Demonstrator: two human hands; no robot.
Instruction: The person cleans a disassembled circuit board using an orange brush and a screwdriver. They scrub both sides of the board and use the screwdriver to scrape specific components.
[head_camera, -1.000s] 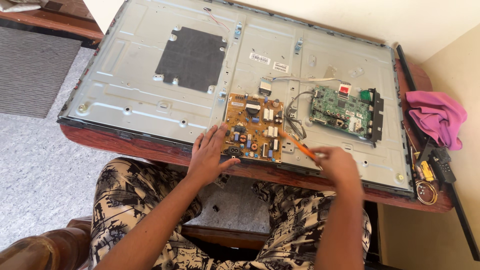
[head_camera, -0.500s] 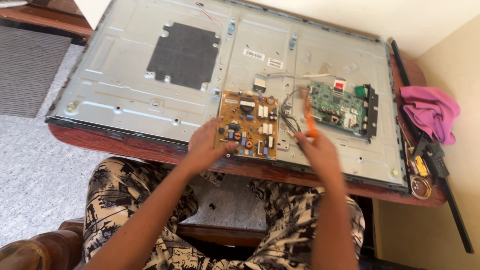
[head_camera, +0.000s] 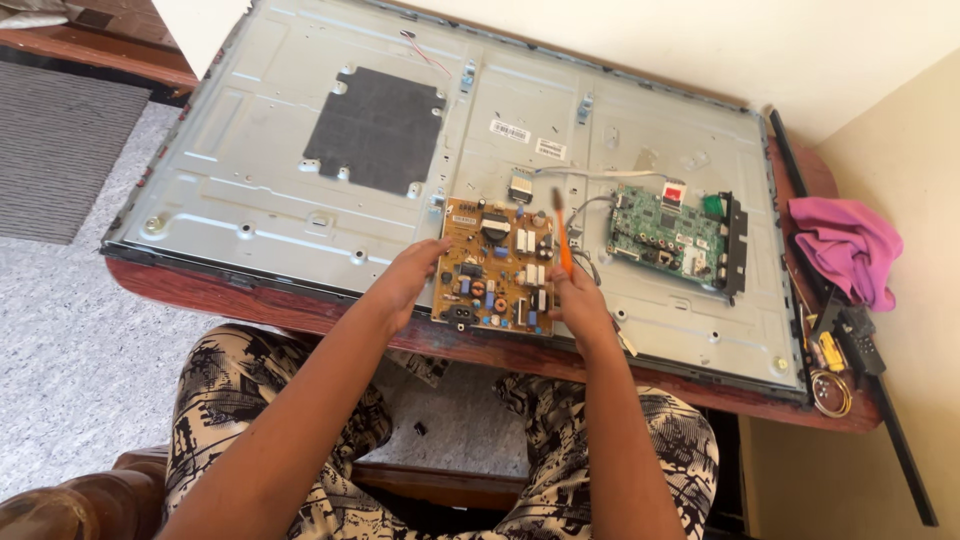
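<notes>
Farthest out to the left of the left hand lies the dark square pad on the grey metal back panel of a flat screen, which rests face down on the reddish wooden bench. The left hand itself is open, fingers spread, their tips touching the left edge of the tan power board and steadying it; nothing is held in that grip.

The board lies just between the two hands, flat on the panel near its front edge, and appears to sit in its place (whether its screws are in or out is too small to tell). The right hand touches the board's right edge, its grip closed around an orange-handled screwdriver that stands nearly upright, shaft pointing up and away from the person.

Right of that grip, past a bundle of wires, the green main board is mounted on the panel. Well beyond it, at the bench's right end, lies a pink cloth with some small tools just below it.

As a judgement: the rear cover is already off and both boards exposed; work on the power board looks to be mid-way, with wiring to it apparently in place.
</notes>
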